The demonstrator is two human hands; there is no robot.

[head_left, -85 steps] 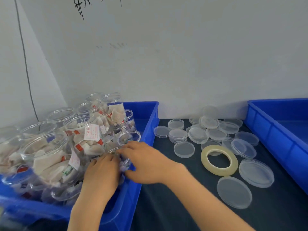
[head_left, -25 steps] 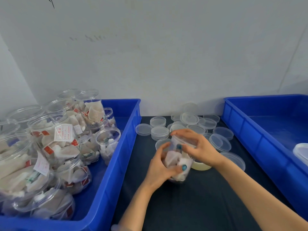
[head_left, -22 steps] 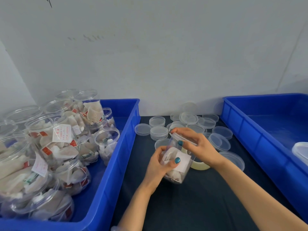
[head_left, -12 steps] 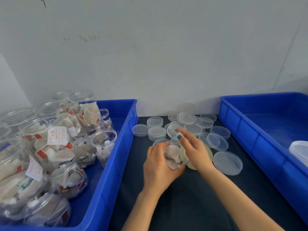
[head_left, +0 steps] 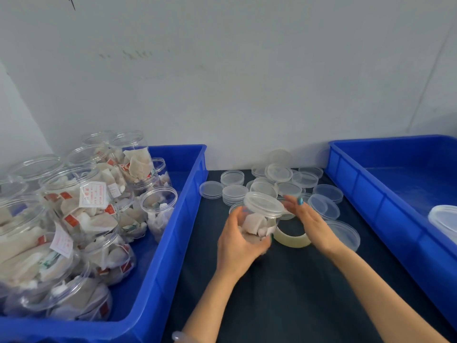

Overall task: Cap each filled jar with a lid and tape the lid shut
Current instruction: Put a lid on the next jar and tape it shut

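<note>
the left hand (head_left: 241, 240) reaches in from the near edge of the worktop (head_left: 284, 298), forearm angled up and to the right. its fingers and thumb are curled round the lower body of a small clear jar (head_left: 257, 225) packed with pale sachets. the right hand (head_left: 310, 225) comes in from the near right corner with its forearm crossing the dark surface. its palm is turned toward the jar and its fingers (head_left: 296, 206) are straight and together, gripping nothing. their tips are right at the right rim of the lid (head_left: 263, 204), though contact cannot be told. the lid sits on the jar's mouth, and the jar tips a little toward the camera, its base hidden behind the left hand. the jar is over the middle of the worktop, between the two hands, with the tape roll (head_left: 293, 240) lying flat just behind and to the right of it, partly under the right hand. a left bin (head_left: 173, 243) lines the left edge, crowded with uncapped filled jars (head_left: 84, 209). a right bin (head_left: 371, 194) lines the right edge, with a pale container (head_left: 445, 220) at its far right. the hands work in the strip of worktop between the two bin walls. toward the far edge, against the wall (head_left: 247, 82), the strip is covered with loose lids (head_left: 279, 173), some stacked. one larger lid (head_left: 346, 233) lies just right of the right wrist. the near half of the strip holds only the two forearms.
</note>
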